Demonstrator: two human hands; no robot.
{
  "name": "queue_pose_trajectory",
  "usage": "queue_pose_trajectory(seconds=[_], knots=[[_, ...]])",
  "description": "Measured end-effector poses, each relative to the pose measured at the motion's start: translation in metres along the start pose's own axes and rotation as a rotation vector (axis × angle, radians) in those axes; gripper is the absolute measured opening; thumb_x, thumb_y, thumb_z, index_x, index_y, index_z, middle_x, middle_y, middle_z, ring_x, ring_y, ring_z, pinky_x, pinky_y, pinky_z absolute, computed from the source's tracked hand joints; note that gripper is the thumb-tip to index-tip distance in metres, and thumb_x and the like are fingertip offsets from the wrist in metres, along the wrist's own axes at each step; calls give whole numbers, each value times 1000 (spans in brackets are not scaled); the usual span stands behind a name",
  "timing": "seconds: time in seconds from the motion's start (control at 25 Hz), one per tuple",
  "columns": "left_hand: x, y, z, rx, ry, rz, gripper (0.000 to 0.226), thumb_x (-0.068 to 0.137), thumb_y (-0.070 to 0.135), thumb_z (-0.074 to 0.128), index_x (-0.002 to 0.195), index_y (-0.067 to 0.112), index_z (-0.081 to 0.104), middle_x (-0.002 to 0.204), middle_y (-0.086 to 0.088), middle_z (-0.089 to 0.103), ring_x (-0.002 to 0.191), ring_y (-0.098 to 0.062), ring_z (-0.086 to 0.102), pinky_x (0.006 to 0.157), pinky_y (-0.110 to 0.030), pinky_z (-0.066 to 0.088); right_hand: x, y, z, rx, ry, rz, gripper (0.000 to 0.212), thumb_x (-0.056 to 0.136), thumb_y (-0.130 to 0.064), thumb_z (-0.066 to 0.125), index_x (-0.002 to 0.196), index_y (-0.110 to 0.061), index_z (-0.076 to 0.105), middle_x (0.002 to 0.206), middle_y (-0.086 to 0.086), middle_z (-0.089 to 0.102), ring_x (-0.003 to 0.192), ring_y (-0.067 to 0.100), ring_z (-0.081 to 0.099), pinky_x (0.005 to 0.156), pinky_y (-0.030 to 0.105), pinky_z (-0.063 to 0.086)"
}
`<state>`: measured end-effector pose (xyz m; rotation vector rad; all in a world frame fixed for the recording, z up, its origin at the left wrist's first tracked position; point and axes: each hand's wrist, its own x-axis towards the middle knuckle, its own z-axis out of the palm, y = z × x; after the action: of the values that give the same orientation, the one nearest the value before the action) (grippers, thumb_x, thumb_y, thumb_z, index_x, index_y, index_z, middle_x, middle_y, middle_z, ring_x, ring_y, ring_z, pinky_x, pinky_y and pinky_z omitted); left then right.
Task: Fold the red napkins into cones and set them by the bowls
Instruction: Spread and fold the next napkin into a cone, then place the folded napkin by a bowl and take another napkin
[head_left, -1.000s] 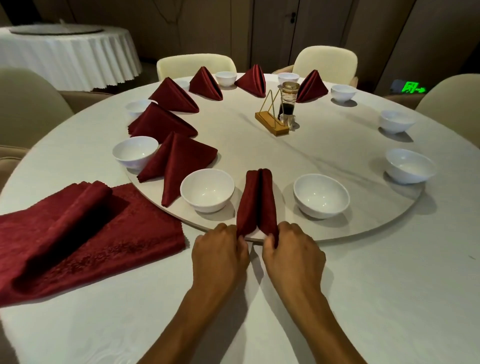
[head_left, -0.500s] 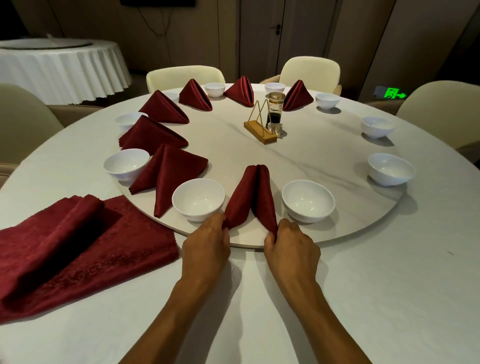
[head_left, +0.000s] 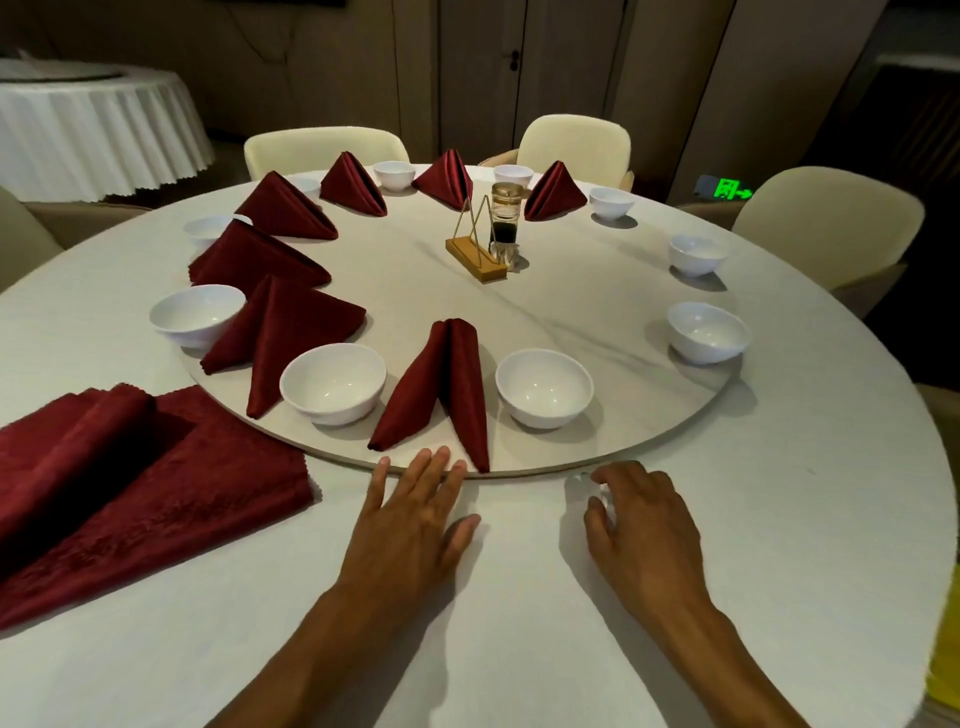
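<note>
A dim room with dark panelled walls and a door holds a second round table under a pleated white cloth at far left, and a green exit sign glows low at right. Cream chairs ring the near table, which is covered in white cloth. On it lies a large pale round turntable with grey veining.

A stack of flat red napkins lies on the cloth at left, beside the turntable's edge. White bowls sit around the turntable's rim, with six folded red cones between them along the left and far side. The nearest folded napkin stands between two bowls at the near edge, its peak pointing toward the table's middle, its two long folds spreading toward the person, so its long axis runs near to far.

The left hand lies flat, fingers straight and apart, tips at the turntable's edge just beside the napkin's near corner, holding nothing. The right hand rests on the cloth, fingers loosely bent, empty.

A wooden stand with gold wire and a small glass jar sit near the centre.
</note>
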<state>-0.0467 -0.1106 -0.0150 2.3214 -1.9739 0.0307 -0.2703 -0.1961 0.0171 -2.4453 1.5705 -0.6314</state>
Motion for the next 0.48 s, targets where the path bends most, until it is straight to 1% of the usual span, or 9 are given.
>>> queue_pose_trajectory(seconds=[0.08,0.16,0.2,0.24,0.32,0.36,0.4,0.44,0.48], knots=[[-6,-14,-10,28,-13,-10,87,81,68,-21,156,32,4,163,7,-1,150,-10,-7,117,-43,-20,4,1,1,24,-16,-37,36,98,-33,50,128,-15,58,131,2,59,121,22,50,100,33,40],[-14,-34,-17,79,-28,-33,105,69,68,-38,156,30,8,163,7,4,151,-13,1,119,-46,-13,10,-4,8,55,-98,-95,52,101,-45,35,146,-20,41,155,-1,36,144,17,26,118,31,20],[-18,-44,-20,95,-32,-57,108,68,68,-39,156,29,9,163,6,6,151,-15,4,120,-47,-8,13,-7,13,39,-148,-145,57,102,-49,27,152,-24,30,161,-4,21,149,13,11,121,30,7],[-21,-55,-23,85,-16,-78,103,73,70,-33,156,28,11,163,4,8,151,-17,7,121,-47,-3,16,-13,19,14,-190,-191,59,102,-51,21,155,-26,20,163,-6,9,150,10,-1,121,30,-3],[-27,-71,-35,31,4,-93,79,95,66,5,154,19,26,161,-4,23,147,-24,25,119,-45,16,17,-24,32,-51,-255,-252,59,102,-51,14,156,-28,8,164,-7,-1,149,10,-9,119,32,-12],[-33,-80,-41,-8,47,-64,68,99,56,26,146,10,43,151,-12,42,136,-30,45,111,-44,35,16,-30,39,-97,-273,-274,59,102,-51,13,156,-28,5,164,-6,-3,150,11,-9,119,34,-12],[-43,-92,-44,-19,150,-30,59,97,46,37,129,3,60,131,-17,61,115,-33,63,95,-42,51,14,-37,46,-136,-269,-296,59,102,-50,12,156,-29,2,164,-6,-4,150,12,-8,120,36,-10],[-55,-107,-43,-24,269,-35,54,94,41,39,114,1,69,113,-16,70,96,-32,70,82,-41,56,12,-44,53,-154,-254,-310,59,102,-50,12,156,-29,-1,164,-6,-4,150,13,-7,120,38,-9],[-68,-124,-42,-33,320,-82,52,95,41,38,108,3,71,107,-14,71,92,-31,71,82,-42,56,10,-53,58,-155,-246,-312,60,102,-50,12,156,-29,-2,164,-6,-5,150,13,-6,120,38,-8]])
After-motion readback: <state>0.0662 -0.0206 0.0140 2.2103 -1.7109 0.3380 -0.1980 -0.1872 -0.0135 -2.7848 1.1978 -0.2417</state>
